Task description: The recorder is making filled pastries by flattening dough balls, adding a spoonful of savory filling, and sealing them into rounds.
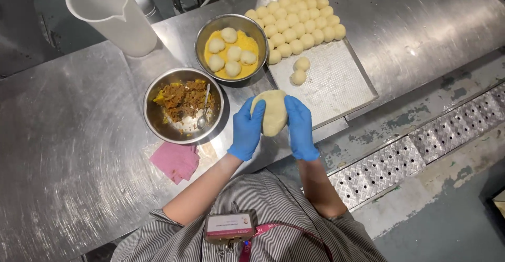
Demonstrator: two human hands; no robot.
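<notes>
You stand at a scuffed stainless steel counter (pixel 68 151). Near its front edge lies a crumpled pink cloth (pixel 176 161), and just behind it sits a round steel bowl of brown filling (pixel 183 104) with a spoon in it. Beyond that sits a second steel bowl of yellow liquid with dough balls (pixel 231 47). A white plastic jug (pixel 111 13) stands towards the far left corner. A textured metal tray (pixel 331 83) carrying rows of pale dough balls overhangs the counter's right edge.

A single label shows: a small rectangular badge (pixel 230 225), white with a reddish band. It hangs at the person's chest on a pink lanyard (pixel 273 229).
</notes>
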